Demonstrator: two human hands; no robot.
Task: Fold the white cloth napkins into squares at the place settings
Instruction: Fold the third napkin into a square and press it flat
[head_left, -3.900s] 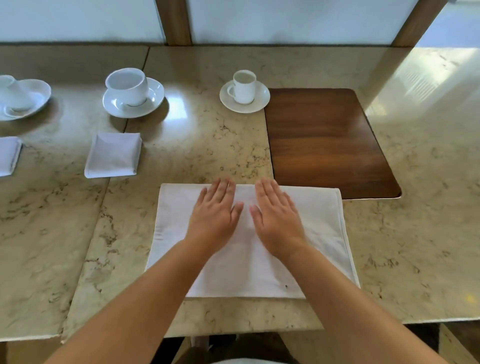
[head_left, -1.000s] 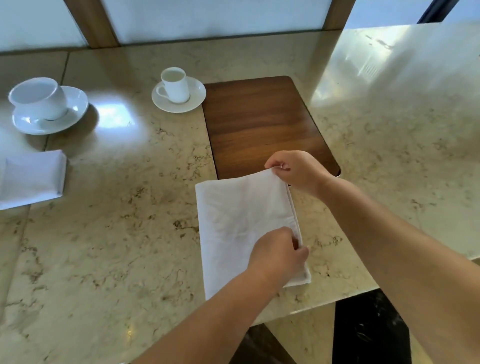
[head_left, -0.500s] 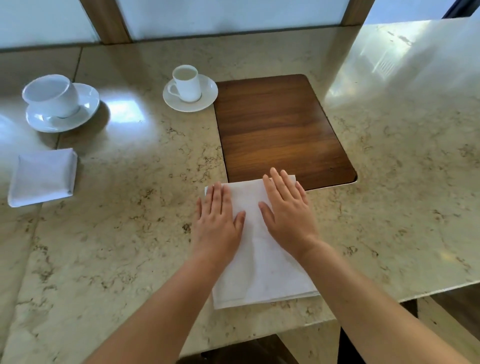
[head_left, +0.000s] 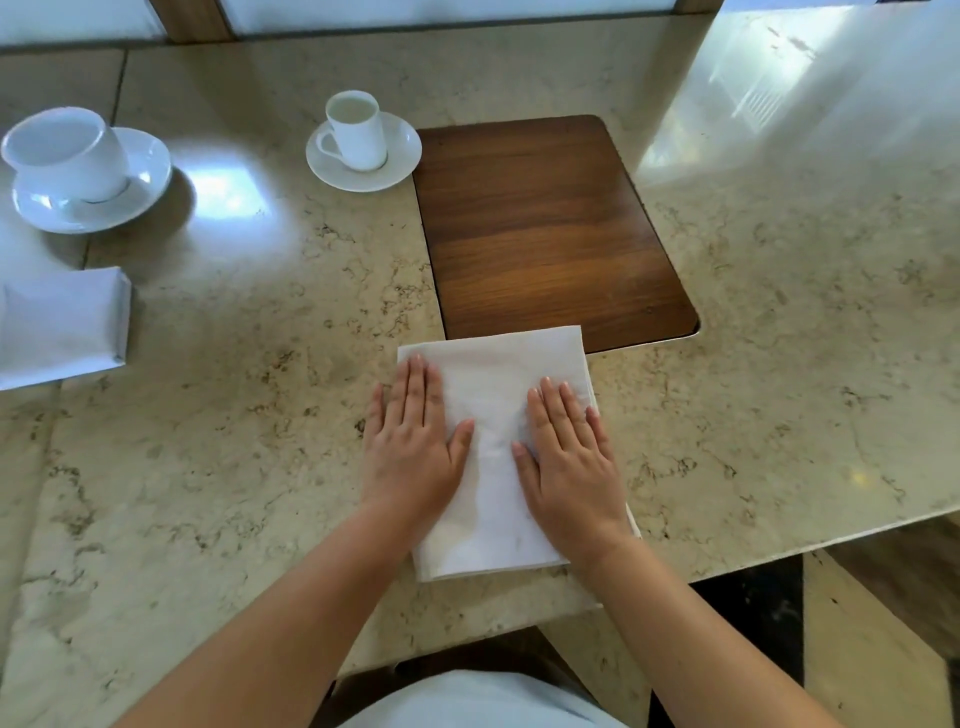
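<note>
Both hands flat on the white napkin (head_left: 493, 415), left hand (head_left: 410, 441) along its left edge, right hand (head_left: 569, 457) along its right, fingers straight, no grip on anything. It's a soft tall rectangle, far edge overlapping the wooden inset (head_left: 545, 223) in the glossy beige marble tabletop (head_left: 234, 441).

Bare marble (head_left: 249, 467) left; small cup (head_left: 355, 130) beyond wooden inlay (head_left: 545, 223).

No readable text anywhere in the frame.

The white cups and saucers at upper left, the folded napkin at centre, the wooden inlay at upper centre and the marble tabletop carry no lettering, logo, number or sign that can be made out.
</note>
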